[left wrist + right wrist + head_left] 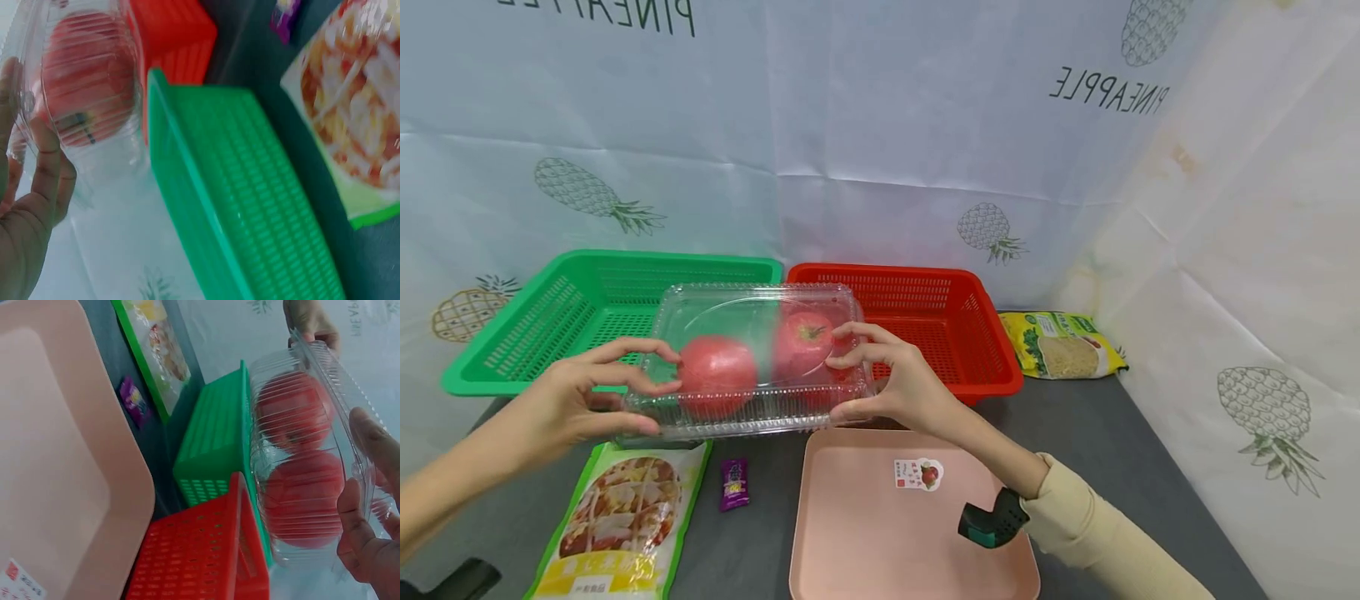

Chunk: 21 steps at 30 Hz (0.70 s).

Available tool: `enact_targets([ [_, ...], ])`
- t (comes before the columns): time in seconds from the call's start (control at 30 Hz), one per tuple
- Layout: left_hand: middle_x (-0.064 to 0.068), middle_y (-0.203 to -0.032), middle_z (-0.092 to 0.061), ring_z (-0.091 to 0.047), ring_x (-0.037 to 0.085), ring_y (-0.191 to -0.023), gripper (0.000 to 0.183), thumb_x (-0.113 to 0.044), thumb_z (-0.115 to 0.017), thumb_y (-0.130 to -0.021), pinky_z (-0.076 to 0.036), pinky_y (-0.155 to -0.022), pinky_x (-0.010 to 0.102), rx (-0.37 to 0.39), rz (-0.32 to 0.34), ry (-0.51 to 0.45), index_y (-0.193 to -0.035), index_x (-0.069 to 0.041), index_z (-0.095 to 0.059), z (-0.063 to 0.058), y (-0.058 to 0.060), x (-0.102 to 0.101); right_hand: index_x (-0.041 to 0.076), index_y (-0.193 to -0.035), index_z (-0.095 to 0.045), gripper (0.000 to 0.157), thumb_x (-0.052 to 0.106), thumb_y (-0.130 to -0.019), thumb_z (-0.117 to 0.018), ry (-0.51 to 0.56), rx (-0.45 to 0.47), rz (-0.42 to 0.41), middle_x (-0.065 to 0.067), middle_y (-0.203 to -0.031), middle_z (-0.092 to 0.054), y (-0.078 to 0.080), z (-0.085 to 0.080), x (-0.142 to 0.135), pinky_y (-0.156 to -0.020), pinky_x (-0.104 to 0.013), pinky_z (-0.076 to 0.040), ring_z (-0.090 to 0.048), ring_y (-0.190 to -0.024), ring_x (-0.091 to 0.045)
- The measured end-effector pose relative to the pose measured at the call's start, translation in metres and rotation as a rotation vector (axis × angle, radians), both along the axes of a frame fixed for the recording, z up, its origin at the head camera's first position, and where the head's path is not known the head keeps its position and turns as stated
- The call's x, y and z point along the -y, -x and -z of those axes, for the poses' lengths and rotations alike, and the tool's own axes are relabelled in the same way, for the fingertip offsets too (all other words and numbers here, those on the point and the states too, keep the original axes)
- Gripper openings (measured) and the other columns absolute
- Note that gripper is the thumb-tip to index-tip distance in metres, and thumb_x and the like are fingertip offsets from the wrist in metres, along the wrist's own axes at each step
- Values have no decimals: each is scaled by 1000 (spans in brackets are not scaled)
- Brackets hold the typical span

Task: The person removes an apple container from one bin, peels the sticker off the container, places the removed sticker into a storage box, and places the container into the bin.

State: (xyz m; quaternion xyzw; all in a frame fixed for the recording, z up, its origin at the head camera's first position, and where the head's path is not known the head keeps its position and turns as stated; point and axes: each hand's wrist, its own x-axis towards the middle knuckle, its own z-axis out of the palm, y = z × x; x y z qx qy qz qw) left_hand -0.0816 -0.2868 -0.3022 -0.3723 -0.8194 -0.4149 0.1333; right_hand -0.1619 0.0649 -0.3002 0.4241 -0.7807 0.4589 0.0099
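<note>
A clear plastic clamshell box (767,342) with two tomatoes inside is held up in both hands, above the front rims of the baskets. One tomato (718,375) lies in its left half, the other tomato (805,342) in its right. My left hand (602,387) grips the box's left end, thumb low and fingers higher up. At the right end my right hand (898,379) holds it the same way. From the right wrist view, the box (300,469) looks closed, with ribbed walls and a flanged edge between the fingers.
Behind stand a green basket (512,350) and a red basket (992,350). In front are a pink tray (880,533) bearing a sticker (919,474), a purple packet (734,483) and a green-edged food bag (625,517). A yellow bag (1063,344) lies at the back right.
</note>
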Motion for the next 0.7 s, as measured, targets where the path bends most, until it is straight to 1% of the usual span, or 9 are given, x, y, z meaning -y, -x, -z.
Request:
enact_targets([
  [0.03, -1, -129, -50, -61, -1, -105, 46, 19, -78, -57, -37, -44, 19, 0, 4, -4, -93, -8, -70, -1, 4, 3, 5, -107, -72, 40, 12, -70, -86, 2, -5, -1, -4, -129, -53, 4, -1, 2, -56, -24, -52, -49, -112, -16],
  [0.1, -2, -128, -51, -61, -2, -105, 46, 20, -78, -56, -39, -46, 18, -13, -17, 14, -92, -8, -70, -3, 10, 7, 5, -106, -73, 40, 12, -70, -86, 1, -21, 1, -4, -130, -53, 12, -2, 7, -58, -25, -53, -49, -112, -16],
  [0.23, -4, -126, -51, -61, -4, -102, 46, 20, -79, -55, -43, -50, 17, -43, -42, 63, -90, -9, -71, -7, 21, 16, 5, -106, -73, 39, 15, -70, -86, -30, -54, 7, -4, -131, -52, 26, -2, 16, -58, -23, -52, -53, -102, -15],
  [0.33, -4, -126, -51, -62, -4, -101, 45, 20, -78, -56, -44, -51, 16, -47, -50, 82, -90, -9, -71, -8, 28, 21, 6, -107, -72, 40, 16, -71, -86, -52, -44, 9, -3, -132, -52, 34, -3, 23, -63, -25, -53, -53, -100, -14],
  [0.37, -4, -126, -51, -63, -4, -97, 45, 21, -78, -57, -44, -51, 18, -40, -49, 78, -90, -8, -71, -8, 30, 23, 6, -108, -72, 40, 17, -71, -86, -56, -40, 10, -3, -132, -52, 37, -4, 24, -67, -25, -53, -52, -104, -14],
  [0.47, -3, -126, -51, -63, -3, -97, 44, 23, -76, -58, -46, -52, 18, -34, -44, 76, -90, -6, -71, -10, 38, 27, 6, -108, -72, 42, 18, -71, -86, -49, -35, 10, -3, -132, -52, 45, -6, 29, -72, -31, -54, -49, -113, -14],
  [0.57, -2, -127, -50, -62, -3, -100, 42, 25, -73, -61, -48, -55, 17, 1, -19, 57, -92, -2, -70, -11, 46, 31, 6, -107, -73, 40, 16, -71, -86, -31, -34, 13, -3, -132, -52, 53, -6, 33, -69, -33, -54, -45, -119, -15],
  [0.6, -2, -128, -50, -61, -2, -105, 42, 27, -72, -61, -50, -58, 17, 15, -9, 52, -92, -1, -69, -11, 49, 33, 6, -107, -73, 39, 16, -71, -86, -28, -35, 15, -3, -132, -52, 56, -5, 34, -67, -33, -53, -45, -119, -15],
  [0.7, -2, -129, -49, -60, -2, -106, 41, 27, -71, -63, -51, -59, 17, 39, 8, 61, -94, 1, -69, -11, 55, 39, 6, -108, -73, 40, 16, -72, -86, -33, -26, 19, -3, -134, -51, 63, -3, 40, -62, -28, -52, -50, -109, -15],
])
